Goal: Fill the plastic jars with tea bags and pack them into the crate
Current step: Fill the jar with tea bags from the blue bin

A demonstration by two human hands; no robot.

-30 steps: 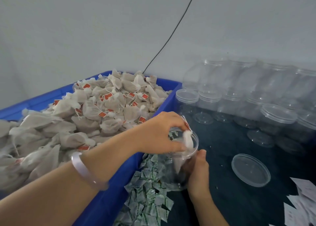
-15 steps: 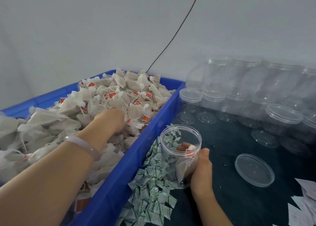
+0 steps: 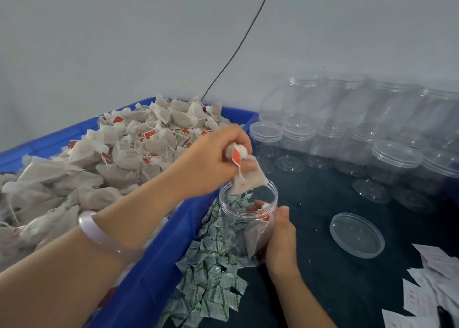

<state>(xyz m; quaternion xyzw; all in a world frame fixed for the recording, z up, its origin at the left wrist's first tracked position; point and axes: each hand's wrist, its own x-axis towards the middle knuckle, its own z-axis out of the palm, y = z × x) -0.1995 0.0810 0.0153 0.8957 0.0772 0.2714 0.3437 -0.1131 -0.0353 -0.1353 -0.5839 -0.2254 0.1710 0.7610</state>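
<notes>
Heap of tea bags [image 3: 111, 158], far left, fills the blue bin [image 3: 154, 265]; the bin's left and near ends are cut off by the frame edge. My left forearm crosses the bin's right wall, a pale bangle [image 3: 99, 233] on the wrist. My left hand [image 3: 213, 163] is curled, thumb and fingers pinching one tea bag [image 3: 248, 182] by its gathered top; its red tag [image 3: 237, 157] hangs beside my fingers. The bag hangs with its long axis running down and slightly right. Its lower corner points at the mouth of the open jar [image 3: 233, 225] and overlaps the jar's far rim. The jar stands on the dark table [image 3: 323, 290] just beside the bin's right wall, long axis near vertical, mouth up. A second tea bag [image 3: 258, 238] lies inside against the jar's right side, its tag by the rim. Green-printed sachets [image 3: 213, 280] are strewn between bin and jar, reaching the jar's base; some show only through the clear plastic. My right hand [image 3: 280, 240] grips the jar from the right, thumb up along its side. Right of it, bare table separates the jar from a loose lid [image 3: 357, 235] lying flat. Empty jars [image 3: 347, 133], some lidded, line the back of the table; their outlines blur together, so no count is possible. White paper slips [image 3: 434, 290] are cut by the lower right corner; their print is unreadable.
</notes>
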